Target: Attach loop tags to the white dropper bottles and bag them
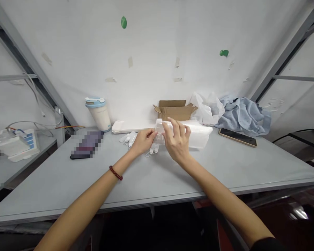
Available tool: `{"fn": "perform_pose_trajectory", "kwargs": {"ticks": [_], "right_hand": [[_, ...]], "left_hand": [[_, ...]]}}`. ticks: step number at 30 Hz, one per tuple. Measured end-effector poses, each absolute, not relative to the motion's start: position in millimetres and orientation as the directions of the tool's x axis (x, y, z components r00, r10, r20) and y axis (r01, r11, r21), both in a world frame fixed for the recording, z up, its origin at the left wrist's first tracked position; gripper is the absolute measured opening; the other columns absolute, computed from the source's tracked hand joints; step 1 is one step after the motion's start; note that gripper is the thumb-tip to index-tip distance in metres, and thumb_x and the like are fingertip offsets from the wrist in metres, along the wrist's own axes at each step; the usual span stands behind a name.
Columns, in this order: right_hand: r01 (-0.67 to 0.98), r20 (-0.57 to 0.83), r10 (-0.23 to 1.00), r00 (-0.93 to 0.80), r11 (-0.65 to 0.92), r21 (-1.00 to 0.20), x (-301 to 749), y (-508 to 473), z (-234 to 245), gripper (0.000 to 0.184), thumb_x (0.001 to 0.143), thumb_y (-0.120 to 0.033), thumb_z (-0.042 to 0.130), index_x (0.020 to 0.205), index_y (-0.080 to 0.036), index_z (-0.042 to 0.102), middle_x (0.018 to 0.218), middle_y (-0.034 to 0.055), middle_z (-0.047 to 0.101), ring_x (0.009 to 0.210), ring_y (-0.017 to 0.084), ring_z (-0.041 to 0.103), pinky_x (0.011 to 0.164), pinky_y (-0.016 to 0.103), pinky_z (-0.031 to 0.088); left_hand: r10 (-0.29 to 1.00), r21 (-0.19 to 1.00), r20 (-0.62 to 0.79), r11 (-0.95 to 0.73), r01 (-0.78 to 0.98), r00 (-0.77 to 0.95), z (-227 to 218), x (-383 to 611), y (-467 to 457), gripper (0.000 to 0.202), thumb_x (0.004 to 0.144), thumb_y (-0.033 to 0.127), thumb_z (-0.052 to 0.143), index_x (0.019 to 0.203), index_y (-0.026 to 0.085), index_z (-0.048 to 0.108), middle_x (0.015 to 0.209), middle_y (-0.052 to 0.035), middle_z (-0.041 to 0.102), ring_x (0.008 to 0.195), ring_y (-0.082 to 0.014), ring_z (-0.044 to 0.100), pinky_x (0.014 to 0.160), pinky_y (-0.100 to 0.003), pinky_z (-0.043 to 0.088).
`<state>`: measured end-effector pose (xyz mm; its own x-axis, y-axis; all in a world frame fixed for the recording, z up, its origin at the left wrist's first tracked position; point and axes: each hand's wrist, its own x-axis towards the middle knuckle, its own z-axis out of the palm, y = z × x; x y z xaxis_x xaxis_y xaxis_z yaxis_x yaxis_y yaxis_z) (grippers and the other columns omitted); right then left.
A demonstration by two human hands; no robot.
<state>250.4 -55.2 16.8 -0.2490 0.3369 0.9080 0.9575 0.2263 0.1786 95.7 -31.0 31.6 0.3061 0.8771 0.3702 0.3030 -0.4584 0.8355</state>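
Note:
My left hand (143, 140) is closed in a pinch at the left end of a clear plastic bag (201, 134). Over the same end, my right hand (177, 141) grips the bag with bent fingers, its thumb near the left fingertips. The bag stretches out to the right behind the right hand, just above the table. Small white pieces with thin cords (131, 138) lie beside and behind my left hand. More white pieces (154, 150) rest just below the bag's end, partly hidden by the hands.
At the back stand a lidded cup (99, 115), a white stack (132, 126) and an open cardboard box (178, 111). A crumpled white bag (208, 108), blue cloth (243, 115) and a phone (238, 137) are at right. A blurred dark flat object (87, 144) lies left on the grey table (94, 188).

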Motion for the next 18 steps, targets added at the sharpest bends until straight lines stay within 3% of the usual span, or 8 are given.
{"fn": "perform_pose_trajectory", "kwargs": {"ticks": [2,5,8,13,18], "right_hand": [[0.961,0.899,0.369,-0.236,0.225,0.160,257.7,-51.8,21.6,0.026,0.094,-0.023,0.053,0.118,-0.017,0.061,0.128,0.0184,0.060,0.118,0.030,0.049,0.097,0.045,0.028],[0.966,0.824,0.518,-0.231,0.220,0.133,273.6,-44.8,26.8,0.025,0.089,-0.029,0.062,0.112,-0.017,0.063,0.130,0.0195,0.057,0.118,0.032,0.045,0.094,0.046,0.030],[0.981,0.734,0.657,-0.176,0.176,0.078,295.2,-34.4,29.3,0.022,0.086,-0.024,0.066,0.107,-0.017,0.065,0.127,0.0180,0.057,0.111,0.031,0.047,0.087,0.042,0.033],[0.997,0.637,0.770,-0.041,0.071,-0.022,327.4,-17.8,30.1,0.022,0.085,-0.013,0.061,0.106,-0.017,0.068,0.114,0.0142,0.061,0.100,0.026,0.052,0.079,0.035,0.034],[0.996,0.485,0.874,0.006,0.040,-0.084,333.5,-16.7,35.1,0.025,0.089,-0.018,0.060,0.113,-0.019,0.068,0.112,0.0116,0.062,0.096,0.023,0.057,0.079,0.033,0.036]], "left_hand": [[0.915,0.919,0.290,-0.348,0.185,0.280,39.1,105.8,-21.4,0.032,0.091,0.023,0.052,0.060,0.018,0.049,0.050,0.0054,0.047,0.042,-0.0086,0.046,0.048,-0.022,0.039],[0.970,0.988,0.139,-0.149,0.039,0.200,48.1,123.4,-3.1,0.034,0.090,0.013,0.055,0.056,0.015,0.051,0.049,0.0041,0.048,0.040,-0.0065,0.044,0.046,-0.020,0.038],[0.988,0.998,-0.015,0.024,-0.058,0.152,51.0,138.0,14.9,0.035,0.088,0.007,0.057,0.054,0.013,0.053,0.047,0.0019,0.048,0.040,-0.0066,0.044,0.046,-0.020,0.038],[0.989,0.984,-0.131,0.139,-0.114,0.069,42.7,146.2,33.4,0.032,0.081,-0.002,0.060,0.054,0.012,0.053,0.046,-0.0001,0.049,0.043,-0.0074,0.046,0.048,-0.021,0.043],[0.984,0.969,-0.178,0.176,-0.173,0.007,32.8,143.0,39.2,0.025,0.073,-0.008,0.059,0.057,0.011,0.056,0.045,0.0002,0.050,0.045,-0.0086,0.049,0.049,-0.021,0.046]]}}
